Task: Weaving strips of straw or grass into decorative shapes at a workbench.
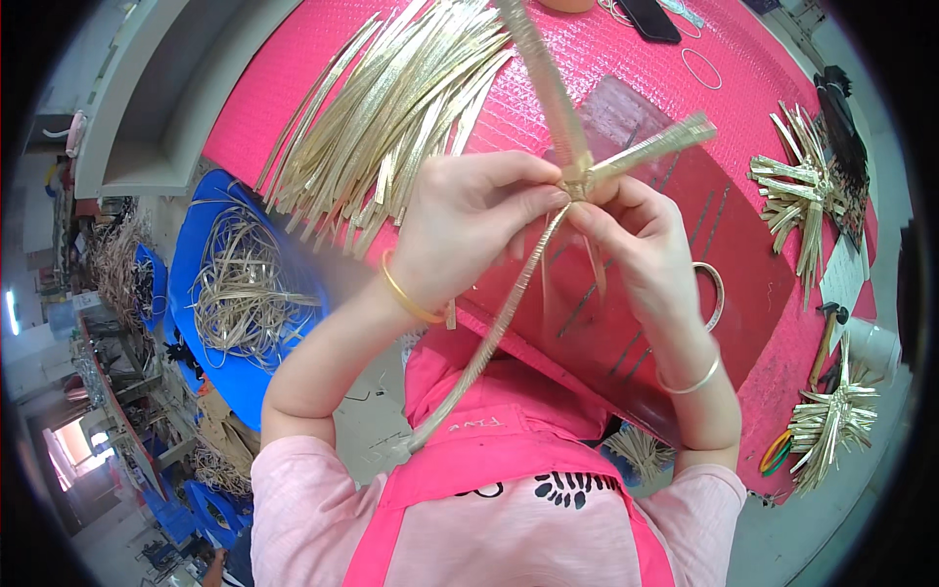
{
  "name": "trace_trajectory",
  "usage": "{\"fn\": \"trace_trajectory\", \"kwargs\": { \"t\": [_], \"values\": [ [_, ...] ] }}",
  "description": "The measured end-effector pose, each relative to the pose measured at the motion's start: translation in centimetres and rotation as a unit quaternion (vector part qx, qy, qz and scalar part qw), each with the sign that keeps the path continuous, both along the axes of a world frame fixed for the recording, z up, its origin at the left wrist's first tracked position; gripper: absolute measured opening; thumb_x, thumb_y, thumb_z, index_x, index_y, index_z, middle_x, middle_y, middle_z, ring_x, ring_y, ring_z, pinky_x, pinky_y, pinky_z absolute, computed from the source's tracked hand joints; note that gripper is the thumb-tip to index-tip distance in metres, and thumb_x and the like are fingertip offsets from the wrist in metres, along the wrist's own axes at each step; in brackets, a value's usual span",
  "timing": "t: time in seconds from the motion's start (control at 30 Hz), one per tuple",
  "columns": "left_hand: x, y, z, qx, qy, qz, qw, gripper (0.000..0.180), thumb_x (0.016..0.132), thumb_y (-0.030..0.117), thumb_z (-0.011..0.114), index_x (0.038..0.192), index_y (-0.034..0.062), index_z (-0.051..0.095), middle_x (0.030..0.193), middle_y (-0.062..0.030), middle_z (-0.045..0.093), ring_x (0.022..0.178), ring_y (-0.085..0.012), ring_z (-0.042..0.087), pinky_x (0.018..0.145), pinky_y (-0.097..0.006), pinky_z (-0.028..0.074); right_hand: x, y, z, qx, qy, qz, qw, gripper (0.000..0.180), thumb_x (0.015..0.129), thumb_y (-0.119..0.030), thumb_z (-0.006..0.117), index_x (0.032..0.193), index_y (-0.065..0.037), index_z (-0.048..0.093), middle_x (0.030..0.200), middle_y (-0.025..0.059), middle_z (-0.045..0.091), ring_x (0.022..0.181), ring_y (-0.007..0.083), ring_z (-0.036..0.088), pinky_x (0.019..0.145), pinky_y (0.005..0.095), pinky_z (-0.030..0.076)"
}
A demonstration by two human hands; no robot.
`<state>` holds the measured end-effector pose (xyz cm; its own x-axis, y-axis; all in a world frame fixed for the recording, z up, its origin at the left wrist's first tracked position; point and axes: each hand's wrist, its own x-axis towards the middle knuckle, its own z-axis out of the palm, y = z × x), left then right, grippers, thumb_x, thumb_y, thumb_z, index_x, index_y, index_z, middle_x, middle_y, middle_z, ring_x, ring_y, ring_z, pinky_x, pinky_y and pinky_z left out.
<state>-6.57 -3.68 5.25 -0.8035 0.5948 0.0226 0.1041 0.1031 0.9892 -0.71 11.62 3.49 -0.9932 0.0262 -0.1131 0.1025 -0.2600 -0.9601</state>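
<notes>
In front of me, gold strips (550, 93) cross in a small woven knot (578, 182). My left hand (468, 217) pinches the knot from the left, thumb and forefinger pressed together. From the right, my right hand (641, 240) grips the same knot, its fingers curled. One strip end rises away from me, and a flat bundle of ends (657, 149) sticks out to the right. A long narrow strip (489, 342) hangs down toward my apron. Below the hands lies a dark red board (724, 284) with dark slots or lines.
Loose gold strips (391, 117) spread over the pink table cover at the far left. Blue sheeting (186, 303) holds tangled scraps to my left. Bundled gold strips (802, 191), a hammer (825, 342) and another bundle (834, 426) lie at the right. A phone (649, 20) sits at the back.
</notes>
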Motion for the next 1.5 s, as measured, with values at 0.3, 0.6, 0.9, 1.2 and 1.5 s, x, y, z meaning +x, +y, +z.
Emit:
{"fn": "trace_trajectory", "kwargs": {
  "t": [0.3, 0.6, 0.9, 1.2, 1.5],
  "values": [
    [1.0, 0.5, -0.9, 0.127, -0.242, 0.039, 0.961, 0.018, 0.076, 0.003, 0.057, 0.091, -0.0074, 0.054, 0.077, -0.0121, 0.06, 0.061, -0.0159, 0.059, 0.054, -0.023, 0.049, 1.0, -0.9, -0.8, 0.219, 0.052, -0.137, 0.965, 0.007, 0.074, -0.004, 0.059, 0.076, 0.001, 0.054, 0.065, 0.0057, 0.059, 0.06, 0.0094, 0.058, 0.054, 0.021, 0.045],
    [-0.3, -0.6, -1.2, 0.086, -0.338, -0.06, 0.935, 0.018, 0.075, 0.005, 0.058, 0.089, -0.0054, 0.055, 0.073, -0.0105, 0.059, 0.059, -0.0147, 0.058, 0.054, -0.021, 0.048, 0.1, 1.7, 0.2, 0.338, 0.187, -0.04, 0.922, 0.01, 0.067, -0.001, 0.062, 0.077, 0.001, 0.06, 0.066, 0.0068, 0.058, 0.06, 0.012, 0.057, 0.052, 0.0216, 0.044],
    [-0.1, 0.1, -2.0, 0.176, -0.287, -0.048, 0.94, 0.015, 0.076, 0.001, 0.055, 0.089, -0.0054, 0.055, 0.078, -0.0117, 0.06, 0.062, -0.0143, 0.058, 0.056, -0.022, 0.048, 1.9, -0.5, 0.5, 0.076, 0.002, -0.097, 0.992, 0.009, 0.07, -0.002, 0.061, 0.078, 0.003, 0.062, 0.07, 0.0094, 0.062, 0.064, 0.0084, 0.058, 0.056, 0.0196, 0.045],
    [0.4, -0.2, 0.0, 0.031, -0.065, -0.007, 0.997, 0.018, 0.077, 0.002, 0.055, 0.093, -0.0063, 0.056, 0.08, -0.0108, 0.06, 0.068, -0.0141, 0.058, 0.061, -0.022, 0.047, 1.3, -1.0, -0.5, 0.372, 0.183, -0.131, 0.9, 0.01, 0.07, -0.001, 0.06, 0.079, 0.001, 0.057, 0.066, 0.0098, 0.057, 0.058, 0.0174, 0.058, 0.049, 0.0255, 0.044],
    [-0.1, 0.1, -0.4, 0.081, -0.326, -0.05, 0.94, 0.026, 0.074, 0.003, 0.059, 0.097, -0.006, 0.054, 0.086, -0.0114, 0.06, 0.073, -0.0164, 0.06, 0.062, -0.024, 0.051, 1.4, -1.8, -0.4, 0.429, 0.228, -0.202, 0.85, 0.007, 0.072, -0.004, 0.059, 0.073, 0.0, 0.053, 0.061, 0.0099, 0.052, 0.051, 0.0208, 0.053, 0.044, 0.0286, 0.04]
  ]
}}
